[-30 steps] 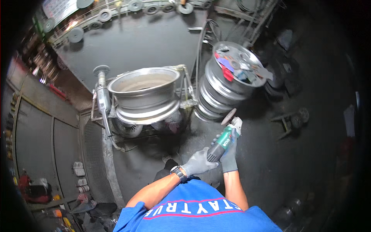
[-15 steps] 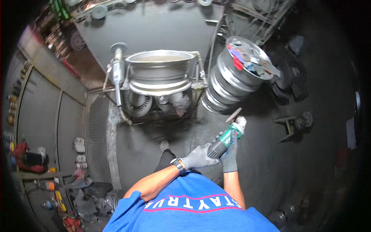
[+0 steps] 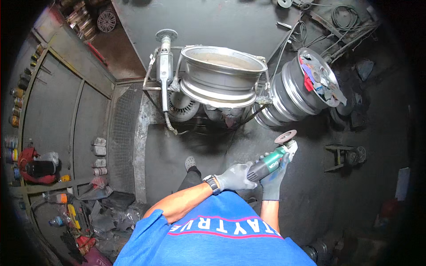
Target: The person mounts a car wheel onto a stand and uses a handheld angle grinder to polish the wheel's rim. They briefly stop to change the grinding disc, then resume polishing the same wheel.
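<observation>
A green and dark grey angle grinder (image 3: 271, 162) is held in front of my body, its round brownish disc (image 3: 285, 137) pointing away from me. My left hand (image 3: 236, 177), in a grey glove with a watch at the wrist, is closed around the dark rear end. Around the green body near the head, my gloved right hand (image 3: 274, 181) is wrapped, partly hidden beneath the tool. Ahead, a silver wheel rim (image 3: 220, 80) rests on a metal stand, apart from the grinder. A long metal power tool (image 3: 164, 66) with a round pad stands upright on the stand's left.
Stacked wheel rims (image 3: 288, 91) stand right of the stand, topped with cloths and abrasive pieces (image 3: 319, 80). A small metal stool-like frame (image 3: 333, 157) is farther right. At left, shelving (image 3: 80, 111) carries cans and bottles; plastic bags and scraps (image 3: 111, 217) lie below.
The view has turned, so the rim and stand appear farther right. Both hands still grip the grinder, which has tilted so more of its disc face shows.
</observation>
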Demonstrator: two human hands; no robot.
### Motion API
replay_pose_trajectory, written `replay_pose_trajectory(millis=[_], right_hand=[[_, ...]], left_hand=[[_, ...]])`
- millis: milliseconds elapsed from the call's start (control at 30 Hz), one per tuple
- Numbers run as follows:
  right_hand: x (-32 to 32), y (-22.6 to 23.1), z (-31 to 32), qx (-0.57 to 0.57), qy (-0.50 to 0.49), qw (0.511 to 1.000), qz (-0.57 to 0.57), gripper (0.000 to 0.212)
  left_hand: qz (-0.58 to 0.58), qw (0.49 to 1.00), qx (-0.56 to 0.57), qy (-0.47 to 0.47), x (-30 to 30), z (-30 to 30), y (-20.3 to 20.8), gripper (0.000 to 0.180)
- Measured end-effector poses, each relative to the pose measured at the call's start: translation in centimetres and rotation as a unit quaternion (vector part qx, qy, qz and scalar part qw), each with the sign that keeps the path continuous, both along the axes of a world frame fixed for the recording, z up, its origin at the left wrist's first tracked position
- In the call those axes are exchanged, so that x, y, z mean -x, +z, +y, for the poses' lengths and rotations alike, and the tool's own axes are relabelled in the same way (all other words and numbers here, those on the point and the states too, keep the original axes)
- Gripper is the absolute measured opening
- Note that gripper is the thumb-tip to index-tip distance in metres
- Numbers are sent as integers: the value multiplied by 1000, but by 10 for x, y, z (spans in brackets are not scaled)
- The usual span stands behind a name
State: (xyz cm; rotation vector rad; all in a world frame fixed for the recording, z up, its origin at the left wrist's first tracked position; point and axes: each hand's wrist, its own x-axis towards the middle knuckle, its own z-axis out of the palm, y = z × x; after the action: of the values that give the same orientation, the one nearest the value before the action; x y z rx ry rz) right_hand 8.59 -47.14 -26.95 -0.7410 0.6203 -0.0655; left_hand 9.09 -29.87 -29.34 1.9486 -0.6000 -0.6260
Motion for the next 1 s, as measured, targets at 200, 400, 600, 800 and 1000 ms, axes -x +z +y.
replay_pose_trajectory(millis=[200, 400, 600, 800, 1000], right_hand=[[1, -2, 63, 13, 54, 992, -114, 52], [-14, -16, 71, 280, 135, 950, 40, 43], [-13, -19, 101, 407, 148, 901, 7, 66], [-17, -21, 126, 387, 231, 892, -36, 92], [-27, -17, 120, 368, 293, 881, -45, 91]], left_hand=[[162, 969, 185, -31, -20, 51, 3, 72], [208, 975, 63, -52, -56, 98, -23, 62], [276, 936, 201, 88, -53, 103, -20, 62], [366, 862, 324, 133, -58, 85, -21, 60], [393, 845, 338, 135, -64, 85, -40, 55]])
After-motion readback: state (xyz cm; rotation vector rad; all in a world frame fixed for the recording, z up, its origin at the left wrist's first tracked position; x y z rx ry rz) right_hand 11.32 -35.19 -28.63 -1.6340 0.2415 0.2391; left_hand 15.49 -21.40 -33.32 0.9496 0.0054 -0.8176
